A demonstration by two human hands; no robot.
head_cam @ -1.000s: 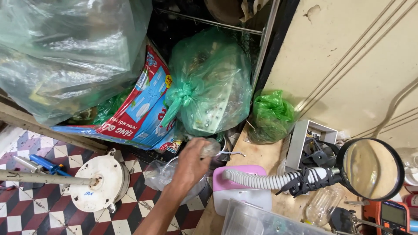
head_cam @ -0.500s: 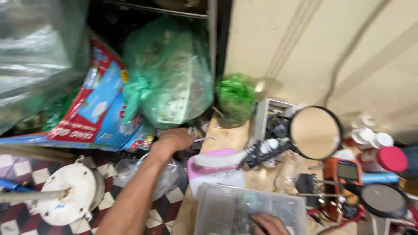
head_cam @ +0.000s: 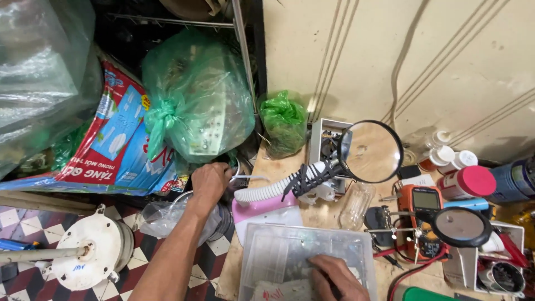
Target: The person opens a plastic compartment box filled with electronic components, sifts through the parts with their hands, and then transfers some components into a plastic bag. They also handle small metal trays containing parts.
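My left hand reaches down beside the workbench, its fingers curled into a clear plastic bag and a dark round object under the big green bag; what it grips is hidden. My right hand rests on a clear plastic compartment box at the bench's near edge, fingers bent on the lid, a thin dark object possibly under them.
A magnifier on a white flexible neck stands mid-bench. An orange multimeter, a second lens, bottles and a small green bag crowd the bench. A white fan motor lies on the tiled floor.
The view has swung right, so more of the bench shows. My left hand stays at the bag by the bench's edge. My right hand has come onto the clear box.
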